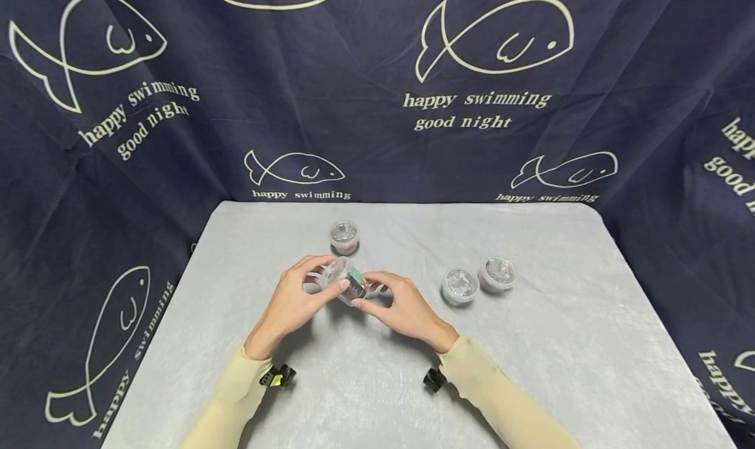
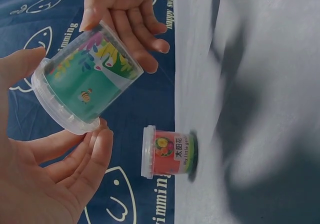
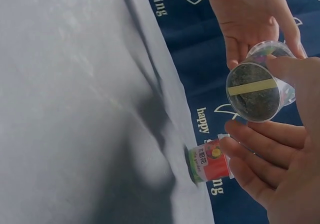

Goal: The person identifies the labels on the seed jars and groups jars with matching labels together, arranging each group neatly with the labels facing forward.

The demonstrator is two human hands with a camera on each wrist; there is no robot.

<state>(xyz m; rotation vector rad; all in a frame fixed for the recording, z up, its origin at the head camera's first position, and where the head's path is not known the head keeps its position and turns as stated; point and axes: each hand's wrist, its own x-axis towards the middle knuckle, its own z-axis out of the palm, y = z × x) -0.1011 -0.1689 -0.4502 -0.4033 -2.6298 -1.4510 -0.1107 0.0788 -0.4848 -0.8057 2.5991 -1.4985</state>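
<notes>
Tilted above the table is a clear plastic cup (image 2: 95, 74) with a lid and a green printed label showing flowers and a bee. My left hand (image 1: 297, 295) grips it at the lid end, thumb on one side and fingers on the other. Around its base end, my right hand (image 1: 401, 301) holds it between thumb and fingers. The cup's underside (image 3: 252, 96) faces the right wrist, showing dark contents and a pale yellow strip. Just beyond the hands stands a lidded cup (image 1: 345, 237) with a red label (image 2: 167, 151).
To the right of my hands, two more lidded cups (image 1: 460, 286) (image 1: 498, 274) stand side by side on the grey-white table (image 1: 377, 396). A dark blue curtain (image 1: 377, 75) with fish drawings hangs behind the table and along both sides.
</notes>
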